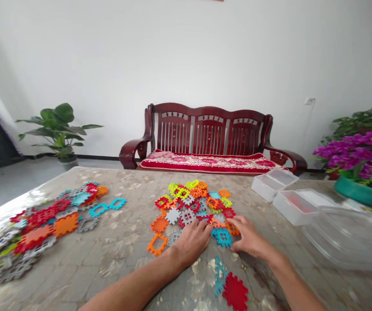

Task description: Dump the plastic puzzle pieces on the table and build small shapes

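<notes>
A heap of plastic interlocking tiles (187,216) with toothed edges lies mid-table, in red, orange, grey, blue and lime. At the heap's near edge my left hand (192,242) rests palm down, fingers a little apart and bent over the tiles; its thumb is hidden. My right hand (250,238) is at the right side, thumb and fingers spread, with the fingertips at an orange tile (233,228). Between the hands sits a blue grid tile (222,236), close to my right thumb. Nearer me lie a solid red tile (235,291) and a blue triangular frame (220,276).
A long spread of more tiles (65,223) covers the table's left side. On the right stand clear plastic boxes (294,207), a clear lid (344,237) and a green flower pot (362,190). Beyond the table is a wooden bench (208,110).
</notes>
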Demonstrator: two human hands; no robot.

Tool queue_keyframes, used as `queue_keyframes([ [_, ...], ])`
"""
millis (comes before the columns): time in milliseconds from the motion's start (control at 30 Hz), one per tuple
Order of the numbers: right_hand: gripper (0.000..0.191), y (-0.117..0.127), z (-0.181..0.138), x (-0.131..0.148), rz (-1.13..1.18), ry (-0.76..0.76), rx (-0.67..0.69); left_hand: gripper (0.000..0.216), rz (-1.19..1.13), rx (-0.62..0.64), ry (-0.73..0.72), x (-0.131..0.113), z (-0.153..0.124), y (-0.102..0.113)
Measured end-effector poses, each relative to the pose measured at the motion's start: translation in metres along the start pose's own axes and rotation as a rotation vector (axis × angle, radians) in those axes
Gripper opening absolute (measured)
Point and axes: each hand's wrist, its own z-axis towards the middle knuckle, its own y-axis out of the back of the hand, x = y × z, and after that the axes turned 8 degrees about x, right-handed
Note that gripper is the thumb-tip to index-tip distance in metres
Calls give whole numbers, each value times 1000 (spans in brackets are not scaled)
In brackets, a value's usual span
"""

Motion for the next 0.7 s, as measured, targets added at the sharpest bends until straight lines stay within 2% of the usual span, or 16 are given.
queue_keyframes([
  [133,68,2,3,0,35,3,-47,23,-38,35,52,1,2,12],
  [267,46,1,4,3,10,19,-76,23,-212,26,219,7,9,27],
  [367,46,1,3,3,-58,-8,-111,24,-298,19,372,16,16,34],
  [467,50,1,2,-1,-102,-47,-161,28,-308,27,468,23,21,37],
  [600,58,-4,6,-10,-8,-60,-241,44,-294,-11,423,24,19,35],
  [700,62,-9,9,-9,151,-43,-252,71,-264,-11,319,18,15,30],
])
